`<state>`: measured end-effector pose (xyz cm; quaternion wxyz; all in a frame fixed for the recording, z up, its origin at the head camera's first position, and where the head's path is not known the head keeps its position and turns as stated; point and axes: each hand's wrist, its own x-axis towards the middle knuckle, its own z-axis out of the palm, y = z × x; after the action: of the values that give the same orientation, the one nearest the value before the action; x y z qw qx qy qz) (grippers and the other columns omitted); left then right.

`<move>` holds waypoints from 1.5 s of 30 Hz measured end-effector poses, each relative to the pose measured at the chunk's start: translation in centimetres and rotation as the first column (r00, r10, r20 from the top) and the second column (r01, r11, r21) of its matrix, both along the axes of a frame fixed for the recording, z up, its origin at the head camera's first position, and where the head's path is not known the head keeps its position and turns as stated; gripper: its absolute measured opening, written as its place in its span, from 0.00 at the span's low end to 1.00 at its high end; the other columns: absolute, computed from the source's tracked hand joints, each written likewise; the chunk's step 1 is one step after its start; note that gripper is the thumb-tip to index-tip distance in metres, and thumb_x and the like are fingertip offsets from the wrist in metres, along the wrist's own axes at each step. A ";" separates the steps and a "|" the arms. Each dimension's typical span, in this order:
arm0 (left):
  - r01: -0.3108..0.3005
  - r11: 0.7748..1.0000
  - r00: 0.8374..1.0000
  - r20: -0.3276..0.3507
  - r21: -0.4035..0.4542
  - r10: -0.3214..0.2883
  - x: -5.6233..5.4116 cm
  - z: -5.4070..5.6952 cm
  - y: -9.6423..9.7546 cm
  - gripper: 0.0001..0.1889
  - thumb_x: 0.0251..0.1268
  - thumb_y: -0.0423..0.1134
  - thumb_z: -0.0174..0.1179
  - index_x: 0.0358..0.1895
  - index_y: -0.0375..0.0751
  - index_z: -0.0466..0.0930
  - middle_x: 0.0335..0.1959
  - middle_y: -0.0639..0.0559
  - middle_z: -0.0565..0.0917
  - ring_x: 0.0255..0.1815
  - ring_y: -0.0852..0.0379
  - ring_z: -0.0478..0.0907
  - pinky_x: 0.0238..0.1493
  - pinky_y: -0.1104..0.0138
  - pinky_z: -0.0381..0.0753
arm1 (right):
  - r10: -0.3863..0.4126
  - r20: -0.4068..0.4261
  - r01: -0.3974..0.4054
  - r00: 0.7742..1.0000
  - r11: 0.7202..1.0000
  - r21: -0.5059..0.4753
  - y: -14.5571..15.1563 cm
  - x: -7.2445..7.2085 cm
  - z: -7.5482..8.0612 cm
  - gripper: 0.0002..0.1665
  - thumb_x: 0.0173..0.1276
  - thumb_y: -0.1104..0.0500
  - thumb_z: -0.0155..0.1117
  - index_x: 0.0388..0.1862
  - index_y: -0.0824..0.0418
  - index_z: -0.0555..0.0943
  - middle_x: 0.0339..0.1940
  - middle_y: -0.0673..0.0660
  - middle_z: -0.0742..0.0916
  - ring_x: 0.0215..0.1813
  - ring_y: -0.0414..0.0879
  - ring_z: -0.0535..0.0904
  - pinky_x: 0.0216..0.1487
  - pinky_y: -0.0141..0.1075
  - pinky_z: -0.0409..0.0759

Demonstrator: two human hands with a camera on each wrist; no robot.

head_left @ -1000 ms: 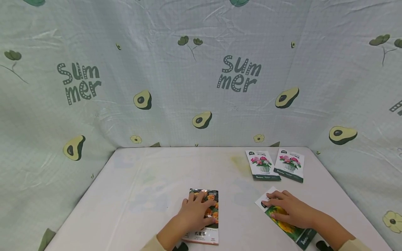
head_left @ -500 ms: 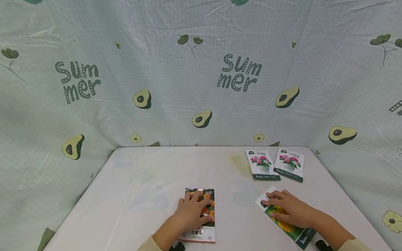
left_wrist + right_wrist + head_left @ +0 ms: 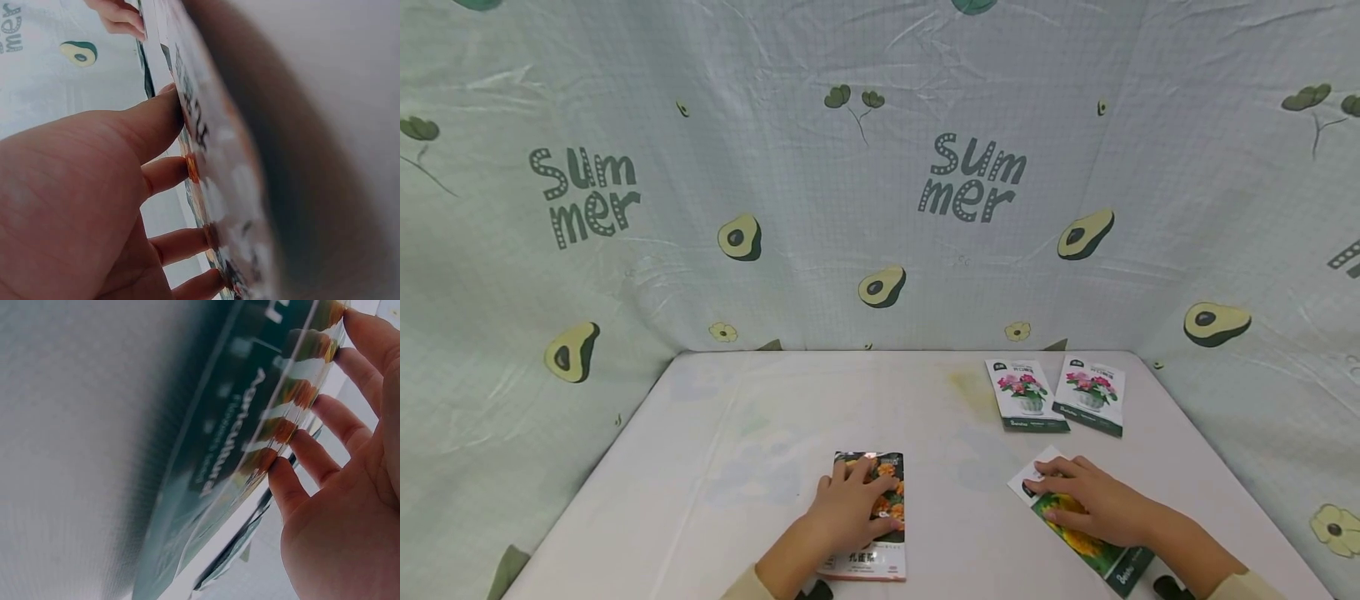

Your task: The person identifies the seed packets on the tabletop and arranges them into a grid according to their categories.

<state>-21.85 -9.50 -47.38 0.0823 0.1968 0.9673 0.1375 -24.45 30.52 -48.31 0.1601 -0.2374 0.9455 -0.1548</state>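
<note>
My left hand (image 3: 848, 508) rests spread over a seed packet (image 3: 891, 500) with orange flowers on black and a white lower band, near the front middle of the table. In the left wrist view, thumb and fingertips touch the face of this orange-flower packet (image 3: 219, 156). To the right, my right hand (image 3: 1093, 504) lies over a second seed packet (image 3: 1078, 542), yellow-flowered with a dark green end, turned diagonally. Its fingertips press on the glossy face of the yellow-flower packet (image 3: 250, 425) in the right wrist view. Both hands partly cover their packets.
Two matching white seed packets with pink flowers, a left one (image 3: 1026, 396) and a right one (image 3: 1092, 394), lie side by side at the back right of the white table (image 3: 760, 417). A printed avocado-pattern sheet (image 3: 805, 183) hangs behind and at the sides.
My left hand has slid the orange-flower packet a short way left across the table. The right hand and its packet stay where they were.
</note>
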 end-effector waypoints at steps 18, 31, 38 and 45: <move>-0.002 1.000 1.000 0.028 0.031 0.001 0.0 -0.5 -1.1 0.29 0.66 0.64 0.64 0.69 0.66 0.75 0.77 0.43 0.65 0.72 0.31 0.62 0.56 0.39 0.67 | 0.029 0.007 -0.029 1.000 0.999 -0.016 -0.2 0.3 0.8 0.32 0.72 0.38 0.64 0.73 0.38 0.75 0.75 0.58 0.74 0.69 0.58 0.68 0.62 0.63 0.76; 0.002 0.998 0.999 0.048 0.065 -0.005 0.4 -0.2 -1.5 0.28 0.67 0.62 0.64 0.69 0.63 0.76 0.77 0.41 0.65 0.72 0.29 0.62 0.55 0.38 0.67 | 0.025 0.022 -0.025 0.999 1.000 -0.012 -0.1 0.4 0.7 0.31 0.72 0.38 0.63 0.73 0.36 0.75 0.76 0.57 0.74 0.68 0.56 0.68 0.61 0.61 0.78; 0.010 0.998 0.999 0.039 0.069 -0.013 0.2 -0.4 -1.7 0.28 0.67 0.62 0.64 0.69 0.64 0.76 0.77 0.41 0.64 0.72 0.29 0.62 0.54 0.39 0.67 | 0.015 0.003 -0.015 1.000 1.000 0.019 -0.4 0.3 0.4 0.32 0.72 0.35 0.61 0.74 0.36 0.74 0.77 0.56 0.73 0.67 0.53 0.68 0.61 0.58 0.78; 0.014 0.997 0.999 0.030 0.073 -0.016 0.2 -0.7 -1.7 0.28 0.68 0.62 0.63 0.69 0.63 0.76 0.77 0.41 0.65 0.72 0.29 0.62 0.54 0.39 0.67 | -0.015 0.026 0.015 1.000 1.000 0.001 -1.0 0.1 0.3 0.34 0.71 0.34 0.62 0.75 0.37 0.73 0.78 0.56 0.72 0.70 0.56 0.67 0.64 0.64 0.74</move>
<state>-21.65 -11.22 -48.06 0.0910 0.2048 0.9587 0.1752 -24.33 29.56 -47.99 0.1714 -0.2282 0.9452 -0.1586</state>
